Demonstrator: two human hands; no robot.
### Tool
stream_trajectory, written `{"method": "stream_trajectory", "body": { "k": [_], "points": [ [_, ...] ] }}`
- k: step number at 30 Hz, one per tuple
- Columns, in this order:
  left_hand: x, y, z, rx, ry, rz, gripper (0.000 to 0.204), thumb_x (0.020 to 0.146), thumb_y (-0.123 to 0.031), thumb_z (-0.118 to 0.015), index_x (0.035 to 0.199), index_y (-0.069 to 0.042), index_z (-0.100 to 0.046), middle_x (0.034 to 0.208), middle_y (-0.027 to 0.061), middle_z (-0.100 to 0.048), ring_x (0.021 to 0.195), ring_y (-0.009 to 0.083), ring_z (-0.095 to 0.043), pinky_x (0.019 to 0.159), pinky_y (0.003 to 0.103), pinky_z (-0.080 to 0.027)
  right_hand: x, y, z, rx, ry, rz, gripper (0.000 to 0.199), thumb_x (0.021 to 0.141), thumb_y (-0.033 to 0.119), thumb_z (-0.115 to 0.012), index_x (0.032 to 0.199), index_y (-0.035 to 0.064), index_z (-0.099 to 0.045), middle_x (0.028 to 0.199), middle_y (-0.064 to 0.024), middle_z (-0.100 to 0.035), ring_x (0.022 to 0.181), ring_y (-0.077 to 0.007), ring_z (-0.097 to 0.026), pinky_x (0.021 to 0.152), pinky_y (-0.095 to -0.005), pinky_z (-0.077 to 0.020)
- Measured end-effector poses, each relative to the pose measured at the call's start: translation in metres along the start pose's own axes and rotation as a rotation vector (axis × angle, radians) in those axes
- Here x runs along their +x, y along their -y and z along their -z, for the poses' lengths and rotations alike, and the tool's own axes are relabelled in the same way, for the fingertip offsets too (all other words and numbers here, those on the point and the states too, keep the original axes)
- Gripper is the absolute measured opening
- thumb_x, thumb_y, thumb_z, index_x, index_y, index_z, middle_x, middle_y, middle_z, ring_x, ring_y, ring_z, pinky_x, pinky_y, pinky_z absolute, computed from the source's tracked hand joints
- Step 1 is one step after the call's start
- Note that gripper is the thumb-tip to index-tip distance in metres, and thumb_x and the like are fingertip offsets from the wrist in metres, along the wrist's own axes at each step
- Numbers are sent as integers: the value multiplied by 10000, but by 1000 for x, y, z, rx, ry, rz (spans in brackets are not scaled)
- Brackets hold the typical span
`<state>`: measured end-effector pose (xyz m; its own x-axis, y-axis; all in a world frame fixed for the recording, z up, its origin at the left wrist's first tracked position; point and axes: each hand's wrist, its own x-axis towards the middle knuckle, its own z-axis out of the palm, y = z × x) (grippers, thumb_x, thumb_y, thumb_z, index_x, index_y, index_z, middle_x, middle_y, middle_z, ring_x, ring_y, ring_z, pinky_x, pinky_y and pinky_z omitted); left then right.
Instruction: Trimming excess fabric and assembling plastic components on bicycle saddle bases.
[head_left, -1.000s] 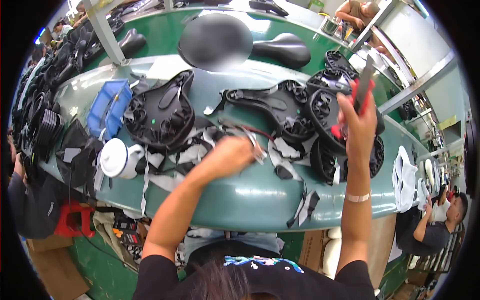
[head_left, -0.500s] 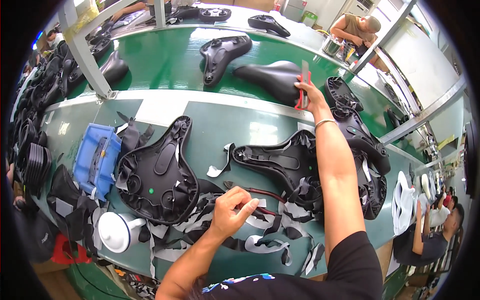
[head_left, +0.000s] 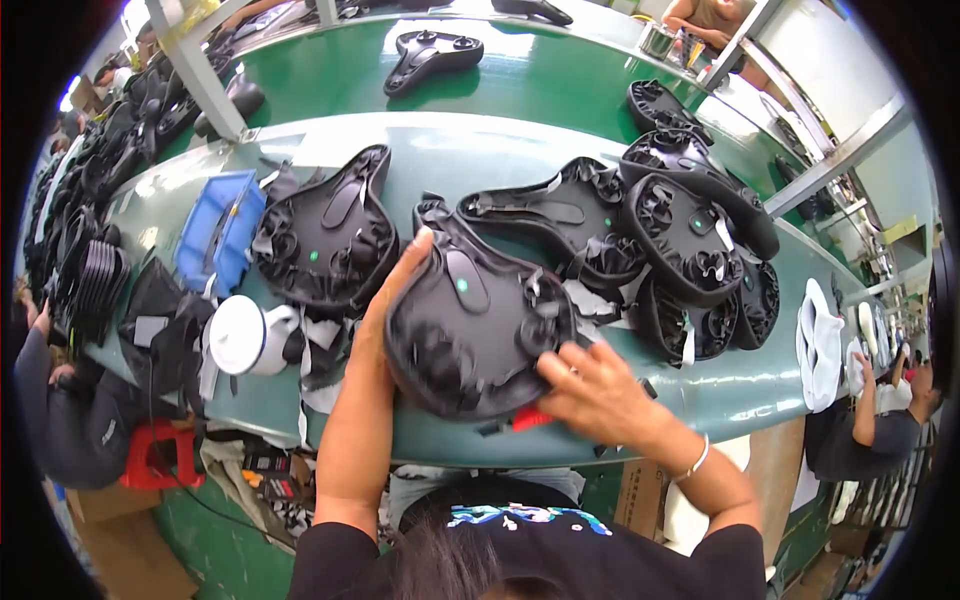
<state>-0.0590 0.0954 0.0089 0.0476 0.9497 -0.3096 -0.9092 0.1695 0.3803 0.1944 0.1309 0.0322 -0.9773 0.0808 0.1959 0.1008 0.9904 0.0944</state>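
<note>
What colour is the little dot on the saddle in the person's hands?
Green, on the black saddle; the head view shows the dot clearly.

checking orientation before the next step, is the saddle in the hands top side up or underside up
Underside up. The saddle shows its ribbed black shell and a green dot, not padding; left hand and right hand grip its edges.

Blue bin, white mug, red stool below green table.

One blue bin, one white jug, one red stool, two hands.
</note>
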Motion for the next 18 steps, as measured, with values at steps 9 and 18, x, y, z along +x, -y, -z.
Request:
{"method": "stream_trajectory", "body": {
  "k": [9,18],
  "points": [
    [-39,10,9,826,-197,-243,448,797,-255,-672,1136,-1,-527,931,59,-595,782,118,-579,698,254,-490,-66,27,-2,639,-256,-745,514,791,82,-700,1268,72,-510,930,-130,-656,711,-264,-646,604,-329,-520],
    [2,-2,9,1448,-177,-287,559,736,-325,-655,1119,68,-549,979,141,-630,828,172,-609,728,262,-487,-51,-15,14,171,65,-218,560,788,60,-635,1320,172,-499,712,-84,-505,538,-247,-516,479,-359,-426]
  ]
}}
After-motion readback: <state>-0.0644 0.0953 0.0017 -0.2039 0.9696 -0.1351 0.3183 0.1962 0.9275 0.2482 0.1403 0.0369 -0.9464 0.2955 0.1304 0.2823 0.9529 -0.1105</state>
